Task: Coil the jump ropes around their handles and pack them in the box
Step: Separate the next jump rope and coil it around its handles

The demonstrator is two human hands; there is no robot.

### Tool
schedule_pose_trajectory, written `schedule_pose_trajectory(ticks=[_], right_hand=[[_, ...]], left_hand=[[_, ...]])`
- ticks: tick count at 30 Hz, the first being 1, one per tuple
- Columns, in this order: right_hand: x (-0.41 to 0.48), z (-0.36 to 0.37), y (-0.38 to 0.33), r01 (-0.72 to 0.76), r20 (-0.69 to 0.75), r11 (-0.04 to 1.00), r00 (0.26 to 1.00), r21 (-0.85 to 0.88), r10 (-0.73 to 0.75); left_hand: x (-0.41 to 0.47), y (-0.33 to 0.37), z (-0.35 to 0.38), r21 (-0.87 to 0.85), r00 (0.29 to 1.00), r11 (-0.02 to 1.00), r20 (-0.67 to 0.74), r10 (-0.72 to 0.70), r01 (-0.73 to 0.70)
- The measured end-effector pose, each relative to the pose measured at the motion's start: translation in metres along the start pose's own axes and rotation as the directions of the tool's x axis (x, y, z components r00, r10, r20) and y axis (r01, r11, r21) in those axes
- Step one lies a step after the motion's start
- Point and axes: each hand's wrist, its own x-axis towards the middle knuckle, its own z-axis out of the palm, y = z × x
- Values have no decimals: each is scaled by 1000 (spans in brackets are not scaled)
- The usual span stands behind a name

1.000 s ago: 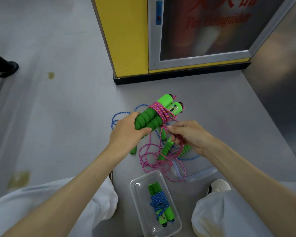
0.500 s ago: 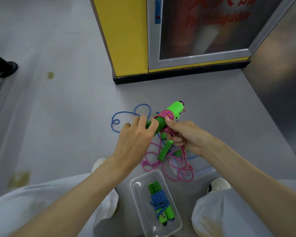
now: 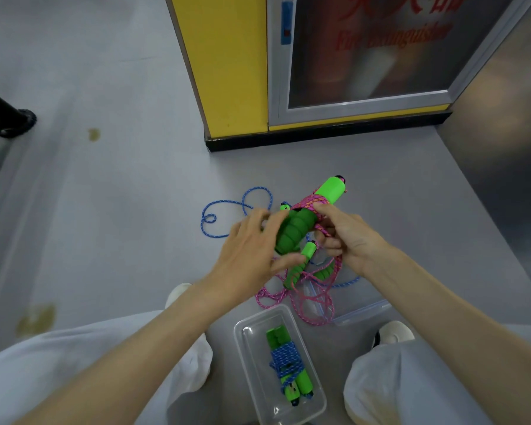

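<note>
Above the floor I hold a pair of green handles (image 3: 301, 223) with pink rope (image 3: 311, 207) wound round their upper part. My right hand (image 3: 345, 237) grips the bundle at the wrapped section and pinches the pink cord. My left hand (image 3: 252, 250) has its fingers spread, loosely touching the lower foam end. The rest of the pink rope (image 3: 314, 302) lies in loose loops on the floor. A second rope's green handles (image 3: 298, 269) lie below with its blue rope (image 3: 227, 210) trailing left. The clear box (image 3: 316, 403) near my knees holds a coiled blue-rope bundle (image 3: 288, 363).
The box's clear lid (image 3: 362, 311) lies flat right of the pink loops. A yellow fire-extinguisher cabinet (image 3: 227, 72) stands just beyond the ropes. A metal wall (image 3: 503, 148) closes the right side. A black wheeled leg (image 3: 3, 121) is at the far left. My white-trousered knees flank the box.
My left hand has let go of the foam grips and opened, fingers now spread over them. My right hand moved up onto the wrapped part. The bundle turned and shifted right.
</note>
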Motion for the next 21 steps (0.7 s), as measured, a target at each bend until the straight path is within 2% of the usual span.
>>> schedule_pose_trajectory(ticks=[1, 2, 4, 5, 6, 8, 10, 11, 16, 21], right_hand=[[1, -1, -1, 7, 11, 1000, 1000, 16, -7], [1, -1, -1, 9, 29, 1000, 1000, 27, -10], [-1, -1, 0, 6, 87, 1000, 996, 27, -8], [-1, 0, 0, 5, 119, 1000, 993, 20, -7], [-2, 0, 1, 6, 145, 1000, 989, 10, -7], [-2, -1, 1, 12, 174, 1000, 985, -11, -9], [-2, -1, 1, 18, 171, 999, 985, -32, -12], [-2, -1, 1, 19, 161, 999, 987, -43, -11], [-4, -1, 3, 5, 113, 998, 994, -62, 2], [-5, 1, 3, 16, 149, 995, 989, -97, -2]], left_hand=[[1, 4, -6, -220, 985, 963, 98, -140, 158], [3, 5, -10, -414, 948, 854, 187, -259, 315], [9, 4, -20, -685, 831, 476, 395, -393, 551], [11, 2, -23, -732, 777, 290, 505, -375, 616], [11, 2, -25, -746, 749, 160, 581, -320, 647], [10, 0, -24, -768, 751, 43, 611, -248, 639], [11, -2, -24, -802, 772, 24, 565, -291, 596], [13, -5, -24, -818, 785, 58, 526, -325, 572], [15, -6, -26, -824, 867, 353, 292, -404, 442], [13, -3, -23, -783, 894, 506, 139, -425, 362]])
